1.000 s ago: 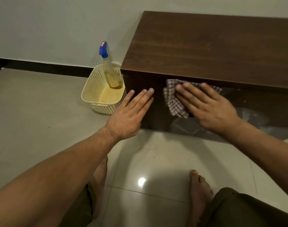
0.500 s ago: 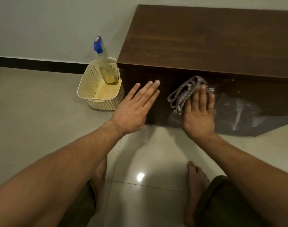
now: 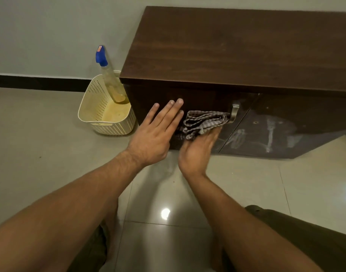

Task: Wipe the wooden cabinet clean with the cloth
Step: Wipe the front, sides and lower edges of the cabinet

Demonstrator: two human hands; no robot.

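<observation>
A low dark wooden cabinet (image 3: pixel 227 48) stands against the wall, its glossy front doors facing me. My right hand (image 3: pixel 197 148) presses a folded checked cloth (image 3: pixel 204 123) against the front of the left door, just left of a metal handle (image 3: pixel 234 112). My left hand (image 3: pixel 158 134) lies flat with fingers together on the same door, close beside the cloth. The right door (image 3: pixel 282 130) shows pale streaks and reflections.
A cream perforated basket (image 3: pixel 101 107) holding a spray bottle with a blue head (image 3: pixel 107 75) sits on the floor at the cabinet's left end. Glossy beige floor tiles (image 3: pixel 40 134) lie all around. My knees and feet are at the bottom of the view.
My right hand has carried the cloth down and left along the door, from spread flat to bunched above the palm. The left hand stays flat on the door. The camera view shifted.
</observation>
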